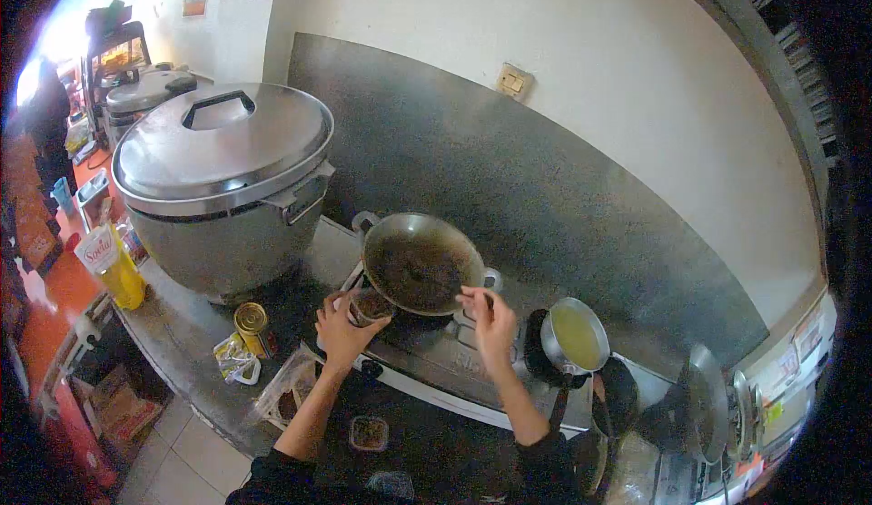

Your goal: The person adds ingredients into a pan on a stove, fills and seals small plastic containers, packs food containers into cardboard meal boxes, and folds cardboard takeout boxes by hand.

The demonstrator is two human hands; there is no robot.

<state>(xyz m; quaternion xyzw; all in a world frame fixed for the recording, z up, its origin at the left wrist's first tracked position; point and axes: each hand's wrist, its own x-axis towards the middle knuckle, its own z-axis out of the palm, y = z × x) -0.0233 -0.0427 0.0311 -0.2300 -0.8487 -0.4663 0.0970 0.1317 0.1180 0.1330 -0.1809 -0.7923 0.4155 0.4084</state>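
The left hand (343,328) holds a small tub (372,304) just beside the wok (409,222).

From here, the left fingers wrap the tub's side at the wok's near left edge, perhaps so its dark contents sit close to the pan. The right hand (490,323) has its fingers bent by the near right rim; I cannot tell whether they pinch anything. The wok rests on the stove (427,398), presumably for heat, with a saucepan (549,334) to its right.

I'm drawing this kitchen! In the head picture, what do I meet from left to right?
Yellow pouch, large lidded pot, left hand, wok, right hand, small pan with yellowish liquid.
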